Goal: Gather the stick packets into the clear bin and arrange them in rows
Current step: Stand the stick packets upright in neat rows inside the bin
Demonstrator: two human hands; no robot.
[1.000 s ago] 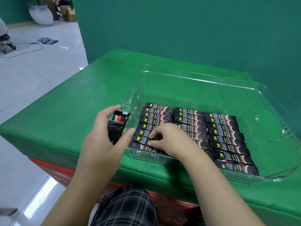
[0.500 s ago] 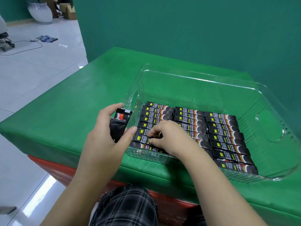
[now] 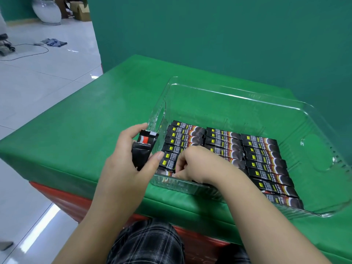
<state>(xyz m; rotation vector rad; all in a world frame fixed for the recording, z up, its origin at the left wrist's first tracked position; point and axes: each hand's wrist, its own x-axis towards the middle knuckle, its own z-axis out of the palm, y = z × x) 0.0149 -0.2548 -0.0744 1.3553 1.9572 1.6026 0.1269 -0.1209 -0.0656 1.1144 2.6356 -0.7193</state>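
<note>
The left hand (image 3: 123, 168) has its grip clamped on a bunch of black stick packets (image 3: 143, 149) just left of the clear plastic bin (image 3: 228, 94); the right hand (image 3: 198, 164) pinches a packet in the near-left row (image 3: 170, 161).

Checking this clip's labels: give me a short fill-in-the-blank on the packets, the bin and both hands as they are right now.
1. The packets lying in the clear bin form ___ side-by-side columns.
2. The small bundle of packets outside the bin is held by the ___ hand.
3. The right hand reaches into the bin's ___ column.
4. The cloth covering the table is ___.

Missing words: three; left; leftmost; green
</note>
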